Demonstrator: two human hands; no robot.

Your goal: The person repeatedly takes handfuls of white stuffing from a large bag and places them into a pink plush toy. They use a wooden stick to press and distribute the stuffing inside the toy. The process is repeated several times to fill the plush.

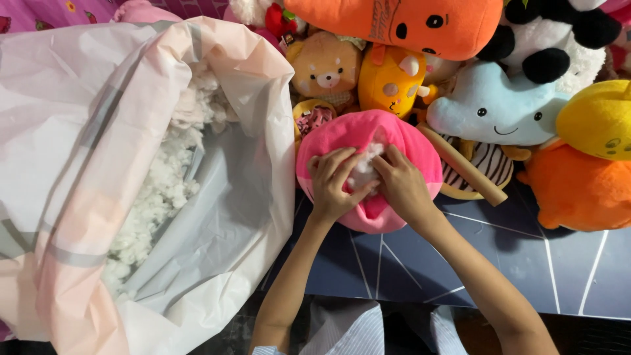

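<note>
Both hands press white stuffing into a pink plush shell, partly filled.

Head view: the left hand (pixel 334 184) and right hand (pixel 402 185) meet at the opening of the pink plush shell (pixel 342 138), in the middle of the scene on the dark patterned floor (pixel 499 263); fingers of both are curled, pinching the white stuffing (pixel 363 172) at the gap. The shell looks rounded yet open, so filling seems well on, closing not done. At left, a big plastic bag (pixel 79 131) holds plenty more fluff; finished plush toys (pixel 493 108) lie beyond.
</note>
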